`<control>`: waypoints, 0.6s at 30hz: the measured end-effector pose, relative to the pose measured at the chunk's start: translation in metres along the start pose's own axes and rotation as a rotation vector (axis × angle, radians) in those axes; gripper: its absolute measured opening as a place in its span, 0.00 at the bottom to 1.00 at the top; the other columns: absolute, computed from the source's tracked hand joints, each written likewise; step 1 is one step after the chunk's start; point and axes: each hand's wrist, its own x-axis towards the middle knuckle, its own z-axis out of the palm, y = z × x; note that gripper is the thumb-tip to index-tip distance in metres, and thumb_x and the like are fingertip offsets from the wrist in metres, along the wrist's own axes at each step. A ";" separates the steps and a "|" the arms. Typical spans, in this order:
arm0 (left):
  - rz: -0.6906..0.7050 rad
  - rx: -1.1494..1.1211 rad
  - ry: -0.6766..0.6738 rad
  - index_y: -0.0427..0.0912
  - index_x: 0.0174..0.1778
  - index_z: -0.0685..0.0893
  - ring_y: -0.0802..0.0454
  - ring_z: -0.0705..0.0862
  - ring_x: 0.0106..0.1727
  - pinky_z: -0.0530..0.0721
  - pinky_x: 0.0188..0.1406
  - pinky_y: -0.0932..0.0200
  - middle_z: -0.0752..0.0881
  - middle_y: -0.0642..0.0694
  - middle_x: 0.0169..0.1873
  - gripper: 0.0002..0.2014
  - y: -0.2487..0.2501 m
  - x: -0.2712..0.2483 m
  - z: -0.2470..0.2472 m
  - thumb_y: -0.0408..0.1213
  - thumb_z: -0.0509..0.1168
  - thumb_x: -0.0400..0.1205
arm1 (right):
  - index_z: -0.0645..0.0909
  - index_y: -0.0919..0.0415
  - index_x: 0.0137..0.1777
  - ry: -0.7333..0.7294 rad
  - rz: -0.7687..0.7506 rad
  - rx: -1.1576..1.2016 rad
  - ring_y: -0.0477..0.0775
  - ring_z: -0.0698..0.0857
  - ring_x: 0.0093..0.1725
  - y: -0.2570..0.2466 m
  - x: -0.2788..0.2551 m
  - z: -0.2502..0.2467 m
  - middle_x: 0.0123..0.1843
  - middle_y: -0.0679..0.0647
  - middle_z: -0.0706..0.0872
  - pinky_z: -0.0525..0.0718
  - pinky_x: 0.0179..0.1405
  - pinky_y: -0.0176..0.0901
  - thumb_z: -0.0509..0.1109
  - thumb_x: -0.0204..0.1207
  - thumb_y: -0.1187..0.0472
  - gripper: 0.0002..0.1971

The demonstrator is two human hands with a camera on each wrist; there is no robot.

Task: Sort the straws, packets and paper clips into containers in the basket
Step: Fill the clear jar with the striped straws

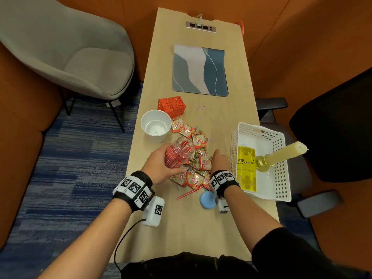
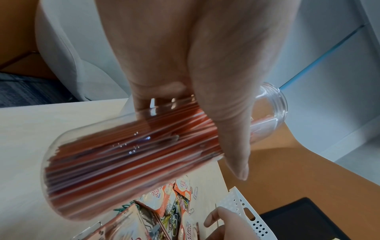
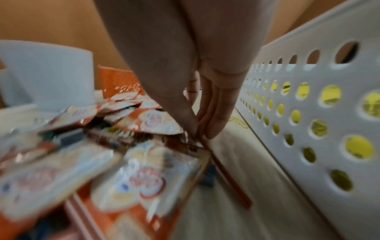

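Observation:
My left hand (image 1: 162, 164) grips a clear jar (image 1: 179, 153) packed with red straws (image 2: 127, 155) and holds it tilted above the left side of the pile. Orange-and-white packets (image 1: 192, 178) lie heaped mid-table, with coloured paper clips (image 1: 200, 154) mixed in. My right hand (image 1: 218, 156) reaches down at the pile's right edge, beside the white basket (image 1: 259, 128). In the right wrist view its thumb and fingertips (image 3: 194, 128) pinch the end of a red straw (image 3: 230, 177) lying on the table. Another red straw (image 1: 185, 195) lies near the front.
A white paper cup (image 1: 156, 125) and an orange lattice box (image 1: 171, 105) stand behind the pile. A blue lid (image 1: 207, 200) lies under my right wrist. The basket holds a yellow packet (image 1: 246, 168) and a candle on a gold holder (image 1: 281, 156). A patterned mat (image 1: 200, 70) lies further back.

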 end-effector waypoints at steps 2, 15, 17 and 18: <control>0.000 -0.006 0.013 0.48 0.71 0.78 0.57 0.86 0.61 0.85 0.64 0.52 0.88 0.53 0.59 0.41 0.001 0.001 0.001 0.48 0.87 0.63 | 0.76 0.67 0.65 0.006 0.040 0.131 0.67 0.85 0.56 0.000 0.006 -0.009 0.56 0.67 0.85 0.85 0.50 0.52 0.65 0.78 0.74 0.16; -0.024 -0.038 0.076 0.51 0.69 0.78 0.61 0.86 0.60 0.84 0.61 0.61 0.87 0.56 0.57 0.39 0.005 -0.007 0.002 0.48 0.87 0.63 | 0.77 0.61 0.34 -0.122 0.182 0.340 0.55 0.79 0.37 -0.032 0.037 -0.031 0.36 0.55 0.81 0.79 0.32 0.39 0.77 0.74 0.58 0.13; -0.030 -0.040 0.089 0.50 0.69 0.78 0.62 0.86 0.59 0.84 0.61 0.61 0.88 0.56 0.57 0.39 0.003 -0.008 0.000 0.47 0.87 0.63 | 0.77 0.57 0.48 -0.186 0.136 0.331 0.53 0.76 0.45 -0.031 0.036 -0.035 0.46 0.54 0.77 0.81 0.31 0.37 0.74 0.76 0.60 0.08; -0.031 -0.038 0.098 0.49 0.69 0.78 0.61 0.86 0.59 0.84 0.62 0.60 0.88 0.56 0.58 0.40 0.002 -0.008 -0.001 0.46 0.88 0.63 | 0.78 0.55 0.53 -0.246 0.129 0.312 0.53 0.75 0.47 -0.029 0.036 -0.037 0.47 0.55 0.76 0.85 0.35 0.35 0.73 0.76 0.61 0.09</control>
